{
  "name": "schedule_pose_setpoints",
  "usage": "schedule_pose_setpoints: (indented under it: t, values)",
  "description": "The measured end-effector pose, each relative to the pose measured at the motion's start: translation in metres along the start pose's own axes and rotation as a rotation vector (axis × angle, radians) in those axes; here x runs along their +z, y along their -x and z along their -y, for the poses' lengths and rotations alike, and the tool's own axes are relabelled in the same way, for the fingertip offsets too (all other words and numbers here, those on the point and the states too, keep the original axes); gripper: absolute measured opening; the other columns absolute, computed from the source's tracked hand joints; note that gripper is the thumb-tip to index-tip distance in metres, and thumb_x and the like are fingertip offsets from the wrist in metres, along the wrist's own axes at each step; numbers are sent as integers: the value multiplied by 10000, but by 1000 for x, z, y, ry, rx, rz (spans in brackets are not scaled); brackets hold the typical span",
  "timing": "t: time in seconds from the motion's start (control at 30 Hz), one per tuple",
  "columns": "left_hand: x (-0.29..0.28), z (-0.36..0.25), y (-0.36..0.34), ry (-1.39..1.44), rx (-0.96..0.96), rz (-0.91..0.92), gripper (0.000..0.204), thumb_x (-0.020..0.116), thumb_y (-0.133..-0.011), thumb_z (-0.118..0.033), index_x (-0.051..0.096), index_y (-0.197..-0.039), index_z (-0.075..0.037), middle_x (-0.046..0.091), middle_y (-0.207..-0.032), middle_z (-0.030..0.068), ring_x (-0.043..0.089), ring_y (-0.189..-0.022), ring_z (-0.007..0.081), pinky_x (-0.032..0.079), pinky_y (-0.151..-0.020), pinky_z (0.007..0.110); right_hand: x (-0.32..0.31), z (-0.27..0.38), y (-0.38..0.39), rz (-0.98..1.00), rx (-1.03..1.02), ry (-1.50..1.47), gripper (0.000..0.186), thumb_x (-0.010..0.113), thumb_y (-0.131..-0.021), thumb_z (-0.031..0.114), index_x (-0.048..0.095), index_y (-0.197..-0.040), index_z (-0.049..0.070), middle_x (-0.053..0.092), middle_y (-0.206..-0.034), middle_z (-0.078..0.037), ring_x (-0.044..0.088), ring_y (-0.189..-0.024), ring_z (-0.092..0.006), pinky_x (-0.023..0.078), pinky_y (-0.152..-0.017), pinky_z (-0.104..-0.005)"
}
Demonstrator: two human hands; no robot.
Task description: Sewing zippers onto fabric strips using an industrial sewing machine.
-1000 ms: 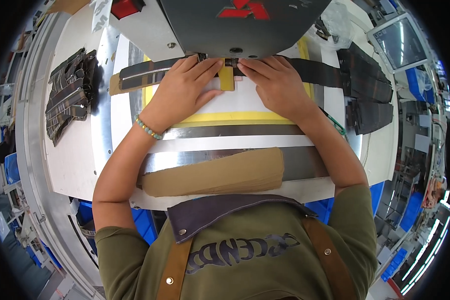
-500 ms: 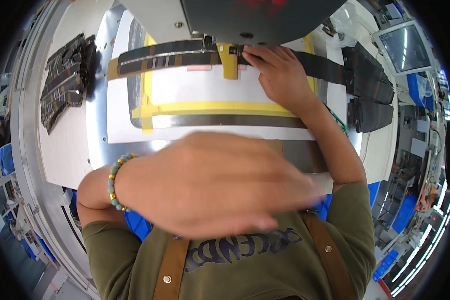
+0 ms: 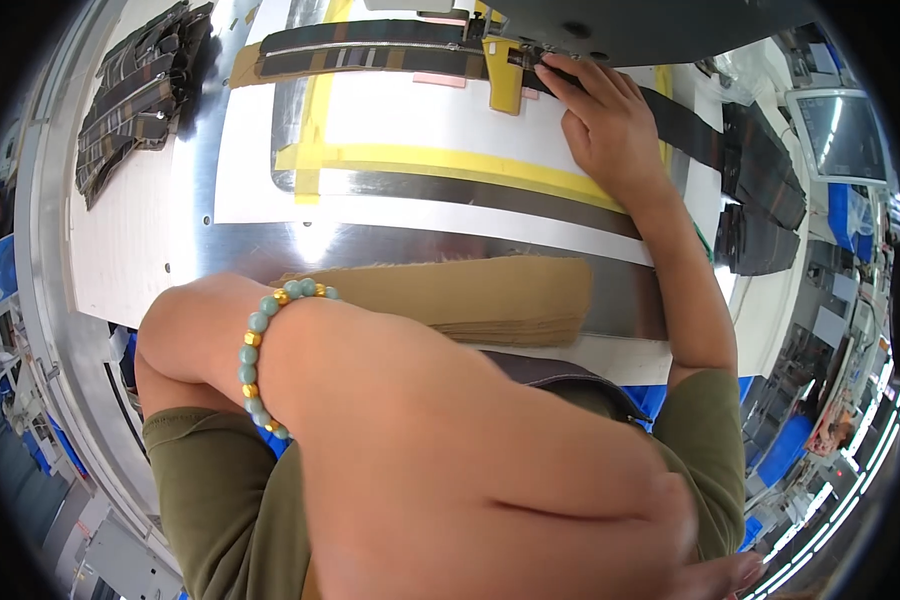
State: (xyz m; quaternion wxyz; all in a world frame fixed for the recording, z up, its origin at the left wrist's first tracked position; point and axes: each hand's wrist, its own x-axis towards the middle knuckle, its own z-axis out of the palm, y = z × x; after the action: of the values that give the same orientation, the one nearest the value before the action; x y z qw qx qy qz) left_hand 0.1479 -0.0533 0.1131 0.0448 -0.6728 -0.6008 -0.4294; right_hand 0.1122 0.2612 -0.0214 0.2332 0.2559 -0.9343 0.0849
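My right hand (image 3: 610, 125) lies on a long dark strap (image 3: 370, 45) at the far side of the table, fingertips pressing it down beside a yellow tab (image 3: 502, 75) under the grey machine head (image 3: 650, 25). My left hand (image 3: 450, 470) is lifted close to the camera and fills the lower part of the view. Its back faces me and the fingers (image 3: 715, 575) curl off at the lower right, so what they hold is hidden. A green and gold bead bracelet (image 3: 260, 350) circles that wrist.
A yellow tape frame (image 3: 450, 160) marks a white template on the shiny metal plate (image 3: 370, 245). A stack of tan pieces (image 3: 490, 295) lies near me. Dark strap piles sit at the left (image 3: 130, 90) and right (image 3: 760, 190). A monitor (image 3: 840, 130) stands at the right.
My left hand has left the strap and risen toward the camera, now closer and lower in view. My right hand stays on the strap by the yellow tab.
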Motion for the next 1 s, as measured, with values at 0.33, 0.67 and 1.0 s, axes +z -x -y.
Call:
schedule_pose_setpoints:
  t: [0.33,0.67,1.0]
  values:
    - [22,126,32,-685,-249,229,399,810,-913,-183,769,-1284,-40,755,-1310,141,715,-1206,324,613,-941,432,-7,2,0,57,21,-26,449,660,-859,-47,764,-1287,40,716,-1362,-83,700,-1130,-324,564,-993,-455]
    - [35,158,51,-670,-507,148,478,717,-1028,-227,667,-1455,-19,646,-1541,107,546,-1453,359,446,-1208,487,-13,6,-5,63,11,4,401,729,-823,-10,768,-1221,26,697,-1325,-48,696,-1220,-254,570,-1016,-427]
    - [32,151,45,-617,-550,158,507,740,-997,-184,656,-1461,3,666,-1479,162,553,-1435,381,455,-1203,488,-19,9,-4,74,42,-28,408,722,-836,28,766,-1242,43,671,-1333,-53,679,-1241,-262,552,-1052,-434]
